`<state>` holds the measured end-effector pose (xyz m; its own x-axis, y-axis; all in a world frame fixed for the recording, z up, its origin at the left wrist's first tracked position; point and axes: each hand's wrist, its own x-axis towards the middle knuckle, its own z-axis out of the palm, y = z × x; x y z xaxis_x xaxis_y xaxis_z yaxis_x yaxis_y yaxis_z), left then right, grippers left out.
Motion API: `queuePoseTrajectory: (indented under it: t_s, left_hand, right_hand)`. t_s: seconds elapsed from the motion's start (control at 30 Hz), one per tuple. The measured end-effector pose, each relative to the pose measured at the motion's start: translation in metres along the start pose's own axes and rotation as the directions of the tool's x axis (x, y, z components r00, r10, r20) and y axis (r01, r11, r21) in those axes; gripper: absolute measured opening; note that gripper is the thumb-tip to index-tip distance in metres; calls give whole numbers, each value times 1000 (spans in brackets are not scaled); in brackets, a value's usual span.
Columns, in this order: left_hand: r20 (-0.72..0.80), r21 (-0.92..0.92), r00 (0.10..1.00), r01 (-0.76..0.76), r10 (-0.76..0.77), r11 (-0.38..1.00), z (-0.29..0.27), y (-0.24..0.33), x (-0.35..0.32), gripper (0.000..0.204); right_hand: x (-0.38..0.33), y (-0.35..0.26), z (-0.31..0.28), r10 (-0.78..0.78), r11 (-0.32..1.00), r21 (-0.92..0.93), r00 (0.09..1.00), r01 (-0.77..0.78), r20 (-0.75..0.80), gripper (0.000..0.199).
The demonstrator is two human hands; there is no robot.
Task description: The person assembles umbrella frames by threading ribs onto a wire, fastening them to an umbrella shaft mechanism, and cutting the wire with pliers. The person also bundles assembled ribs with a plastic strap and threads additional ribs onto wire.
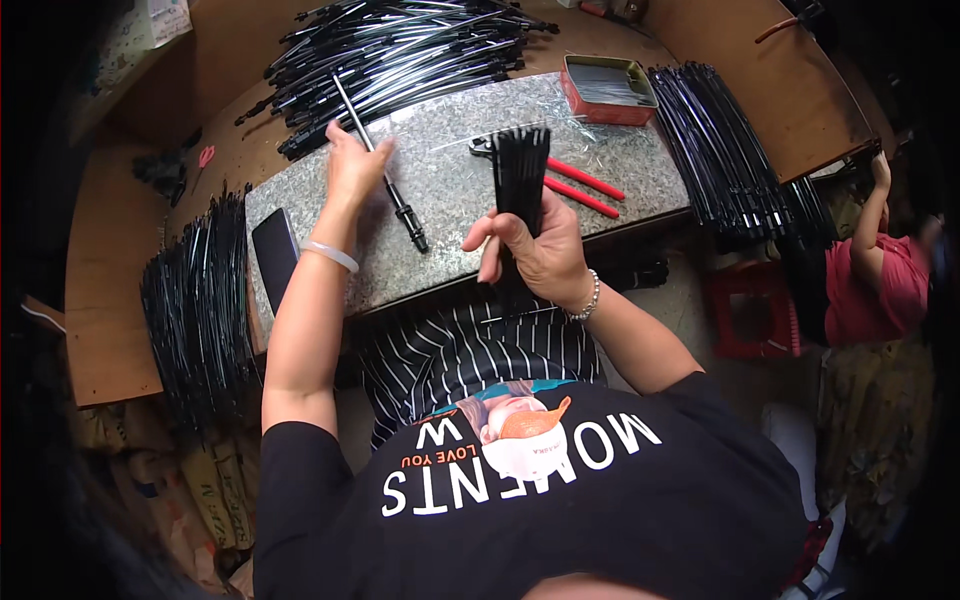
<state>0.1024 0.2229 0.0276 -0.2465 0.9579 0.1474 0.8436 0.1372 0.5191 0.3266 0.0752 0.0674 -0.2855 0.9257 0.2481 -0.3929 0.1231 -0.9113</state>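
My left hand [355, 172] is closed around a thin silvery rod with black fittings [408, 218], thumb on one side and fingers on the other. The rod slants over the speckled grey stone slab [440, 240]. In my right hand [550, 250] is an upright bundle of thin black strips [518, 175], gripped near its lower part. Just behind that bundle lie pliers with red handles [590, 187], their jaws partly showing beside the strips. The bundle's lower end is hidden or lost against the dark background.
Heaps of similar rods lie behind the slab [400, 50], at the left [200, 300] and at the right [720, 150]. A red tin [610, 112] holds thin pieces. A phone [276, 250] rests at the slab's left edge. A person in pink [880, 280] stands at right, near a red stool [745, 310].
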Motion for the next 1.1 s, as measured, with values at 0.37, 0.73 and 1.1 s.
queuePoseTrajectory:
  t_s: [0.37,0.73,1.1]
  left_hand:
    - [64,-987,981,35,183,157,-84,42,-89,29]
    - [-237,-951,907,-290,349,108,-138,45,-142,45]
    - [-181,-967,924,-229,336,108,-135,50,-124,44]
  right_hand:
    - [35,-26,-22,-52,997,-60,977,41,-206,42]
    - [13,-18,-4,20,998,51,1000,-21,18,36]
    - [10,-17,21,-71,997,21,989,69,130,32]
